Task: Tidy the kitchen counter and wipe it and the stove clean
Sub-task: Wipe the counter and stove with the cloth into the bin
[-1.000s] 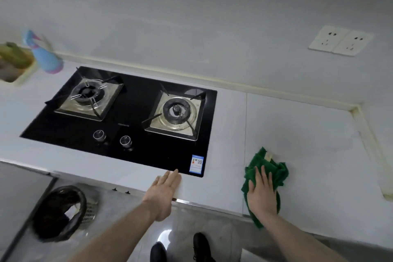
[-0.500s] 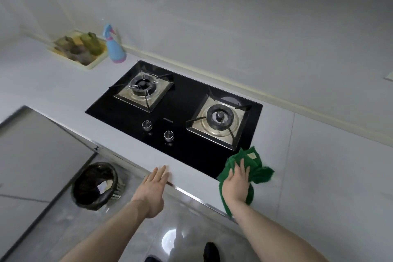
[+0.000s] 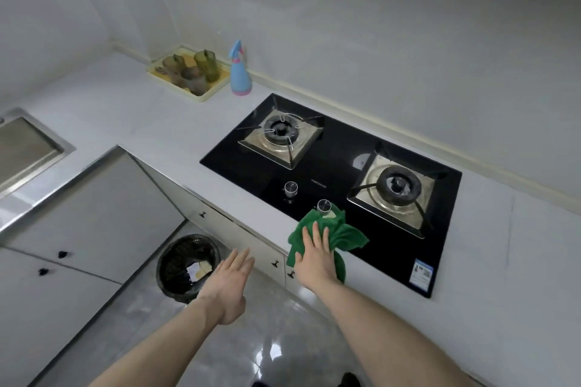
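A crumpled green cloth [image 3: 341, 234] lies on the front edge of the black glass stove [image 3: 342, 163], just below the right knob. My right hand [image 3: 314, 256] presses flat on the cloth with straight fingers. Beyond the counter's front edge, my left hand [image 3: 231, 283] hovers flat and empty, above the floor. The white counter [image 3: 151, 122] runs around the stove on both sides.
A yellow tray [image 3: 206, 96] with several cups stands at the back left, a blue spray bottle [image 3: 239, 74] beside it. A steel sink [image 3: 28, 148] is at far left. A black waste bin [image 3: 188, 264] stands on the floor below the counter.
My right hand has slid the green cloth leftwards from the counter right of the stove onto the stove's front edge. My left hand has come off the counter edge.
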A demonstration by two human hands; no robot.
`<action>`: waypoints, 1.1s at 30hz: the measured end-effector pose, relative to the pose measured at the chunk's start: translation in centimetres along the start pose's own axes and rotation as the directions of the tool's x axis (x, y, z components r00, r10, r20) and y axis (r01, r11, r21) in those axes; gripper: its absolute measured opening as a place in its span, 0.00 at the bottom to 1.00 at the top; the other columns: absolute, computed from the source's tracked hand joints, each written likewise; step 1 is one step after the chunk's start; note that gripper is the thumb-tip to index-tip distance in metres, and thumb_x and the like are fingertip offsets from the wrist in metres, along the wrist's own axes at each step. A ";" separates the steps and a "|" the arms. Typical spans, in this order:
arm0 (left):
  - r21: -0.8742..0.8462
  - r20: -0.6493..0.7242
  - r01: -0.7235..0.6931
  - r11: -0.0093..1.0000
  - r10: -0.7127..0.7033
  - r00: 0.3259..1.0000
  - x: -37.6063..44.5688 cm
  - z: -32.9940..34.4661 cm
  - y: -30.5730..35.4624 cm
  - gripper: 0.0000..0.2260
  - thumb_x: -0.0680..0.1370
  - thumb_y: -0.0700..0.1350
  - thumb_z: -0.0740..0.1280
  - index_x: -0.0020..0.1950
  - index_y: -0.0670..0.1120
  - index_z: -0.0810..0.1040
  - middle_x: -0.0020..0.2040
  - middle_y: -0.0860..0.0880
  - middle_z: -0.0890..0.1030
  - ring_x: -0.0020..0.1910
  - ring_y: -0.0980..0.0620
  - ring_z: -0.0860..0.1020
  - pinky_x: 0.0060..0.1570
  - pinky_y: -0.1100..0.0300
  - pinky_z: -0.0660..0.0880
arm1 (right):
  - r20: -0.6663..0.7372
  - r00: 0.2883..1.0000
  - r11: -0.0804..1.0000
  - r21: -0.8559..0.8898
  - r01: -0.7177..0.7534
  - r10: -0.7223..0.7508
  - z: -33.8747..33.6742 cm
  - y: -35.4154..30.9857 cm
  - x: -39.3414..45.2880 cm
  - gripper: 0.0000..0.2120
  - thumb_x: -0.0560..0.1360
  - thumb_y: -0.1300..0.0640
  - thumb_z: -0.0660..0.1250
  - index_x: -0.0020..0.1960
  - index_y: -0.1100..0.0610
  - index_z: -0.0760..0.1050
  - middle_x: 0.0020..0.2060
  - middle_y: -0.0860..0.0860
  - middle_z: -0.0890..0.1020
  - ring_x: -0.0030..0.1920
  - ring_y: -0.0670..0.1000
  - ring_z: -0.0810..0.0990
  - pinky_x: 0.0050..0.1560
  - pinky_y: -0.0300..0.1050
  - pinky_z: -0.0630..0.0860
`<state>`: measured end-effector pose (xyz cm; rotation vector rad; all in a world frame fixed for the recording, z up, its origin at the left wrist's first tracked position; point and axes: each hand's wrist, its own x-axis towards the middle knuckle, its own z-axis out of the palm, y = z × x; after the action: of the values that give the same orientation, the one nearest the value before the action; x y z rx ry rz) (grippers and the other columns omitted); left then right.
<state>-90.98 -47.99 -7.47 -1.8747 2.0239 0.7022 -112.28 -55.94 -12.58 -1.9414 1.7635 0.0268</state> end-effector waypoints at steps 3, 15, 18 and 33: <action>-0.004 -0.014 0.025 1.000 -0.025 1.000 -0.8 0.0 -3.9 0.39 0.74 0.40 0.59 0.83 0.48 0.47 0.83 0.51 0.40 0.82 0.48 0.40 0.80 0.52 0.50 | 0.021 0.998 0.998 -0.012 0.057 -0.056 0.3 -1.8 1.0 0.36 0.81 0.53 0.59 0.82 0.53 0.43 0.81 0.53 0.39 0.80 0.58 0.36 0.80 0.58 0.49; -0.105 -0.083 0.132 0.986 -0.141 0.987 0.0 -1.0 -14.7 0.35 0.80 0.54 0.61 0.83 0.50 0.50 0.83 0.52 0.43 0.82 0.48 0.42 0.80 0.52 0.50 | -0.073 0.997 0.995 -0.096 0.013 -0.020 4.4 -7.4 2.7 0.33 0.84 0.47 0.55 0.83 0.55 0.44 0.81 0.55 0.42 0.81 0.58 0.41 0.79 0.59 0.55; -0.130 -0.098 0.142 0.981 -0.155 0.983 0.8 -2.4 -17.0 0.36 0.79 0.52 0.62 0.83 0.49 0.49 0.83 0.51 0.42 0.82 0.48 0.41 0.80 0.53 0.48 | -0.028 0.992 0.981 -0.154 0.119 -0.124 4.4 -12.1 7.0 0.33 0.84 0.48 0.54 0.82 0.54 0.42 0.81 0.54 0.41 0.81 0.57 0.39 0.79 0.59 0.52; -0.274 -0.071 0.389 0.879 -0.422 0.904 5.1 -9.6 -33.6 0.38 0.76 0.45 0.62 0.83 0.48 0.49 0.83 0.48 0.42 0.82 0.45 0.42 0.80 0.51 0.50 | 0.212 0.928 0.882 -0.304 0.361 -0.307 3.3 -29.4 24.2 0.36 0.84 0.44 0.52 0.82 0.51 0.35 0.80 0.52 0.34 0.80 0.57 0.36 0.77 0.66 0.43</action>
<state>-57.25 -58.51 -7.19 -2.4512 1.5758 0.7641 -80.00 -76.40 -13.45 -2.3952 1.3652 0.3769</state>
